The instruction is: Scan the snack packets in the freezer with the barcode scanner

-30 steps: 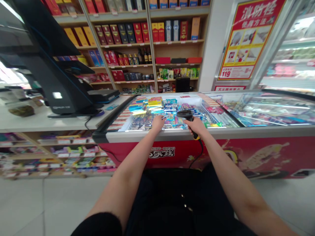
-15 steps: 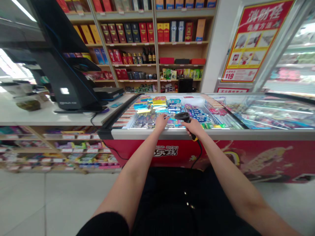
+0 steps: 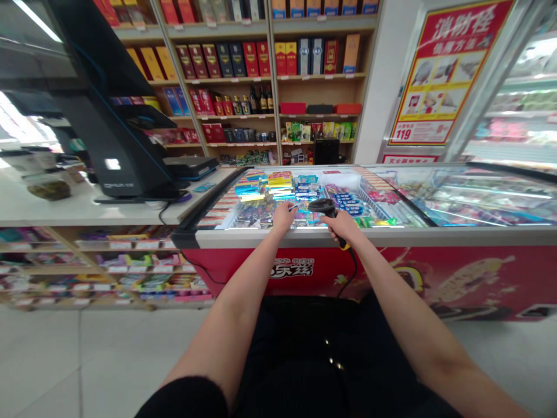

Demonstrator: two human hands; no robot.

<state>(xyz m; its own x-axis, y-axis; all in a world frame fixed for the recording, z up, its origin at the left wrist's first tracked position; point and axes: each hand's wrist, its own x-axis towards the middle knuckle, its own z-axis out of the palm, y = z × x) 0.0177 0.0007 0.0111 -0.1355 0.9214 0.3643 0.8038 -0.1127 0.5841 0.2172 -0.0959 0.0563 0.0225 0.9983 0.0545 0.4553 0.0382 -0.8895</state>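
Note:
In the head view my right hand [image 3: 342,226] is wrapped around the handle of a black barcode scanner [image 3: 321,205]. Its head points left, toward my left hand [image 3: 284,217]. The fingers of that hand pinch a small, flat, pale piece [image 3: 295,207], too small to make out its kind. Both hands are over the front edge of a chest freezer [image 3: 413,237]. Just beyond them are a stack of yellow packets [image 3: 281,181], blue-and-yellow packets [image 3: 249,190] and blue packets [image 3: 308,190].
To the left, a black checkout terminal [image 3: 126,157] stands on a white counter [image 3: 87,210]. The scanner's cable [image 3: 350,278] hangs down the freezer's red front. Shelves [image 3: 230,26] with boxes and bottles rise behind. A red poster [image 3: 450,69] hangs at the right.
The view has shifted slightly. My hands keep nearly the same place, the scanner still facing the small piece in my left fingers.

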